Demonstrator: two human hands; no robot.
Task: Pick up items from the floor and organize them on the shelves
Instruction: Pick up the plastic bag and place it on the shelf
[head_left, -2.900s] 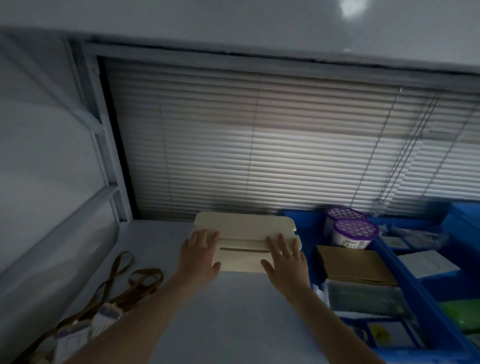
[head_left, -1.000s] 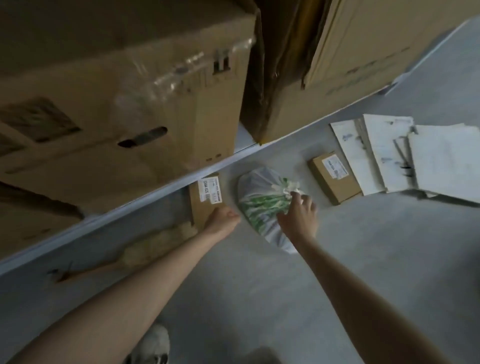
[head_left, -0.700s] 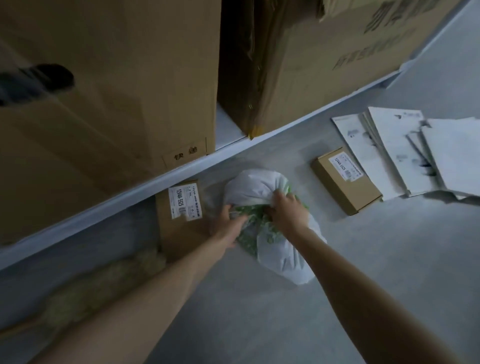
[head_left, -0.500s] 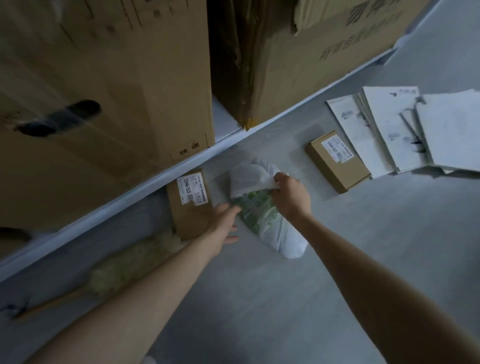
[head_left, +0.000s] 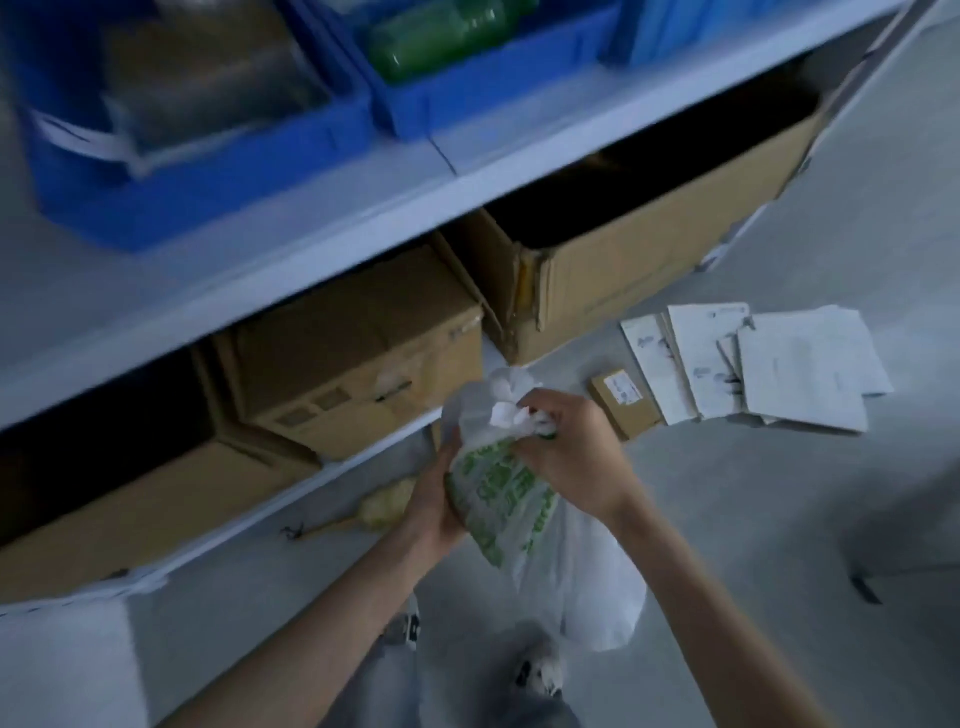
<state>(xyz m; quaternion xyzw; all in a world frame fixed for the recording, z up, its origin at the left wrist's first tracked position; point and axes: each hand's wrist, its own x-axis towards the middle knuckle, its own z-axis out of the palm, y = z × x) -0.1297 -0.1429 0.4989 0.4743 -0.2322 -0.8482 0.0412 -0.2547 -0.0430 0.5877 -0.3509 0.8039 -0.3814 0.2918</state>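
Observation:
A white plastic bag with green print (head_left: 511, 499) hangs in the air in front of the shelves, held by both hands. My right hand (head_left: 571, 452) grips its knotted top. My left hand (head_left: 434, 501) clasps its left side from below. The bag's lower end droops toward my shoes. On the floor lie a small brown parcel with a white label (head_left: 626, 400), a fan of white envelopes (head_left: 779, 364) and a pale feather duster (head_left: 379, 509).
The white shelf board (head_left: 363, 218) carries blue bins (head_left: 208, 171), one holding a green bottle (head_left: 436, 36). Cardboard boxes (head_left: 363, 353) fill the lower shelf, with a large open box (head_left: 649, 260) to the right. Grey floor spreads at the right.
The bag has been lifted off the floor and both hands now hold it. My view has risen from floor level, so the blue bins on the upper shelf show.

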